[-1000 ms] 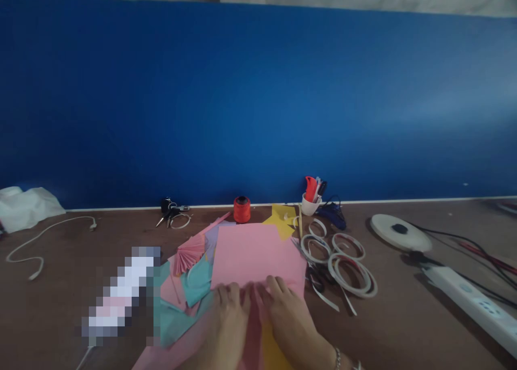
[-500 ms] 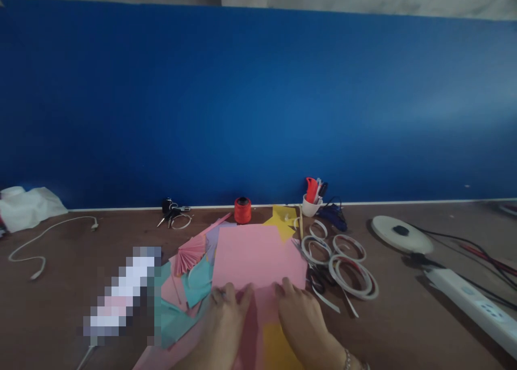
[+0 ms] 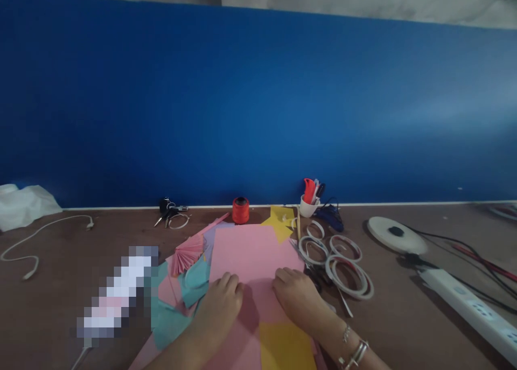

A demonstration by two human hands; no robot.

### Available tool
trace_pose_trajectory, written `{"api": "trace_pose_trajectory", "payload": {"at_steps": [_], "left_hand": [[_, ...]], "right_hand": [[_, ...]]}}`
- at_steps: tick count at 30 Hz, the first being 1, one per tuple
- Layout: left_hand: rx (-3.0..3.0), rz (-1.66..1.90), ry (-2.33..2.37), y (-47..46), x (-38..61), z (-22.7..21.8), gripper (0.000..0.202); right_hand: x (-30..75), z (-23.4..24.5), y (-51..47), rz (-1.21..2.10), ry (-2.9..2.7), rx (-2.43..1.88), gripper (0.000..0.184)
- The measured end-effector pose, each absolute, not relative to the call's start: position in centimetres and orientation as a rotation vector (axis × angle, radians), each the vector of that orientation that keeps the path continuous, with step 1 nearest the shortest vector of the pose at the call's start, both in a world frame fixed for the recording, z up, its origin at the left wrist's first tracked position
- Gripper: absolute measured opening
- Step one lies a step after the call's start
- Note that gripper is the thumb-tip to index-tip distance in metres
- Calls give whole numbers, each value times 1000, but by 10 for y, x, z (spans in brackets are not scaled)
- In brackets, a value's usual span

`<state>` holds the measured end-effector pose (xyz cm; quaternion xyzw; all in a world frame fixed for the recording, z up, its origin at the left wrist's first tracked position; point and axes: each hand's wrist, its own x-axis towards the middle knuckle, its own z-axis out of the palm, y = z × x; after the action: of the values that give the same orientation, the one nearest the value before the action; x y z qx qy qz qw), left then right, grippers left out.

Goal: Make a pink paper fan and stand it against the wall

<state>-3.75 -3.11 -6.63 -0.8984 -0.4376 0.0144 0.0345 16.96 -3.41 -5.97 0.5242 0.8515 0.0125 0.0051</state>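
Compared with one second ago, your left hand [image 3: 221, 300] and your right hand [image 3: 298, 293] are farther apart, with their fingers more curled. Both are at the pink sheet [image 3: 246, 251], which lies on the table [image 3: 396, 319], as before between the teal paper [image 3: 196, 285] and the pale coils [image 3: 363, 293]; whether they pinch it, I cannot tell. Your right bracelets [image 3: 357, 353] now show more fully.

Head-worn view, facing blue panel [image 3: 258, 100], tabletop [image 3: 388, 332] close below
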Motion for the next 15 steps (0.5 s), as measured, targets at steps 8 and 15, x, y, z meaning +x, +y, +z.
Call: {"api": "trace_pose_trajectory", "payload": {"at_steps": [8,15], "left_hand": [[-2821,174,-1301,-25,-40,-65,19],[-2834,7,-1329,-19,-44,-78,18]], "right_hand": [[167,-64,-31,13,2801,1530,15],[169,-74,-25,-140,2831,1640,16]]}}
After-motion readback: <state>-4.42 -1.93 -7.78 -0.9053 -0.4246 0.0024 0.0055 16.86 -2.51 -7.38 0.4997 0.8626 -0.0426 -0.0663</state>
